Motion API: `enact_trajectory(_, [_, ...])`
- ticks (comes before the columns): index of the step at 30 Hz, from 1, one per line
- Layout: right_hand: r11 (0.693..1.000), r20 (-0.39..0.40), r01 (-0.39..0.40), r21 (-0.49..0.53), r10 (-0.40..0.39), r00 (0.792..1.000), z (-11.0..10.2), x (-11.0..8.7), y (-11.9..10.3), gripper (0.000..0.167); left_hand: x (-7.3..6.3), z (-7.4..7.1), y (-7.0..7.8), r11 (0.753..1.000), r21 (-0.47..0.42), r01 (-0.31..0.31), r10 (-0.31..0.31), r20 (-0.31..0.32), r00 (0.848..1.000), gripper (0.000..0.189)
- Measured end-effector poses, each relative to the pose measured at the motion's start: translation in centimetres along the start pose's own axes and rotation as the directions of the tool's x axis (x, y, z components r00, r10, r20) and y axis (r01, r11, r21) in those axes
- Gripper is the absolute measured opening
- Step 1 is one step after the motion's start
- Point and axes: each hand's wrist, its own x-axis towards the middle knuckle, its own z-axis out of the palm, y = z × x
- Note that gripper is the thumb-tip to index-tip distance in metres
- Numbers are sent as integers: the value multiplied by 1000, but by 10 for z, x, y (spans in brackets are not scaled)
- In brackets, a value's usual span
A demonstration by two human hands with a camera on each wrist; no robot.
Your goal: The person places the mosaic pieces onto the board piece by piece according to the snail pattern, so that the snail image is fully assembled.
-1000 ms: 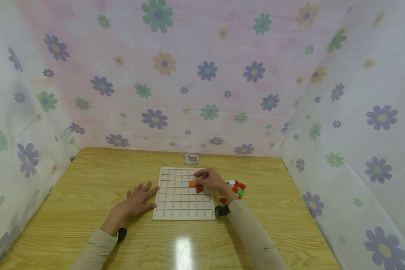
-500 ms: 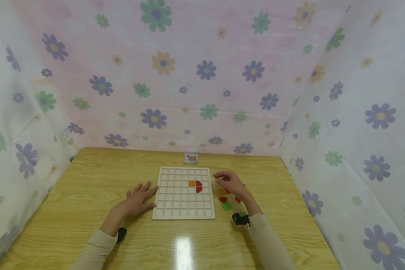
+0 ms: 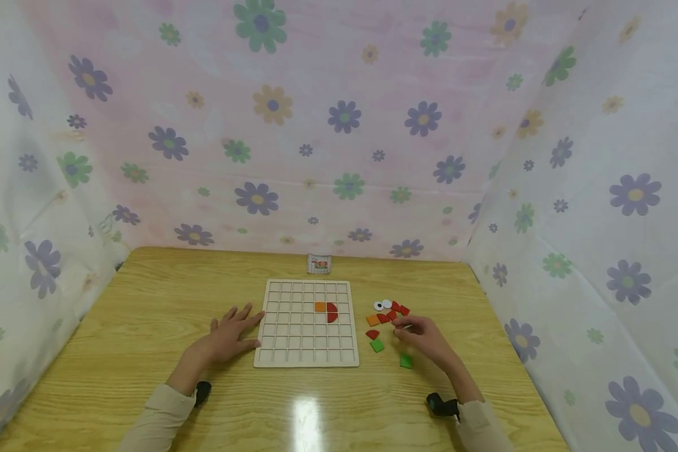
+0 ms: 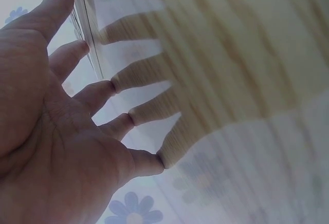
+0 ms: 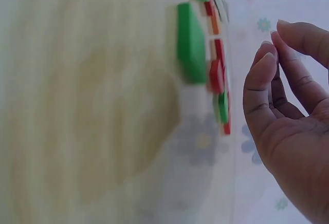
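A pale wooden grid board (image 3: 288,358) lies flat on the table. On its right half are an orange square tile (image 3: 320,307) and red rounded tiles (image 3: 332,312) forming a half-disc. My left hand (image 3: 233,336) rests palm down with fingers spread, its fingertips at the board's left edge. Right of the board, my right hand (image 3: 426,340) hovers at a loose pile of tiles, fingers loosely bent and nothing seen between them. A green tile (image 5: 190,44) stands out near this hand in the right wrist view. Some tiles behind the fingers are partly hidden.
The pile includes a white disc (image 3: 387,304), an eye disc (image 3: 378,306), another orange tile (image 3: 371,321), a red quarter-round tile (image 3: 372,334) and green tiles (image 3: 377,345). Behind the board lies a small picture card (image 3: 319,264). Flowered cloth walls (image 3: 339,144) enclose the table.
My right hand has moved off the board to the right and back toward me, over the tiles, uncovering the red half-disc and the pile. The left hand stays put.
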Motion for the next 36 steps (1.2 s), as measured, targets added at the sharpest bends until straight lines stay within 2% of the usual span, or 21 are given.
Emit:
enact_trajectory(11, [997, -28, 6, -75, -8, 1000, -12, -30, 6, 32, 1, 1, -2, 1000, -15, 10, -9, 3, 1000, 70])
enact_trajectory(20, [994, -17, -48, -98, 47, 999, -13, -39, 6, 31, 0, 0, -2, 1000, -16, 2, -2, -1, 1000, 69])
enact_trajectory(23, [993, -12, -41, -110, 40, 999, -12, -41, 6, 30, 0, 0, 0, 1000, -17, 0, 0, 1, 1000, 69])
enact_trajectory(30, [991, 2, 10, -130, -10, 1000, -8, -38, 5, 29, -1, -1, 2, 1000, -21, 4, -4, 3, 1000, 69])
enact_trajectory(36, [977, 5, 77, -199, -77, 997, 0, -16, 1, 25, 0, 0, -1, 1000, -15, -3, 3, -1, 1000, 69])
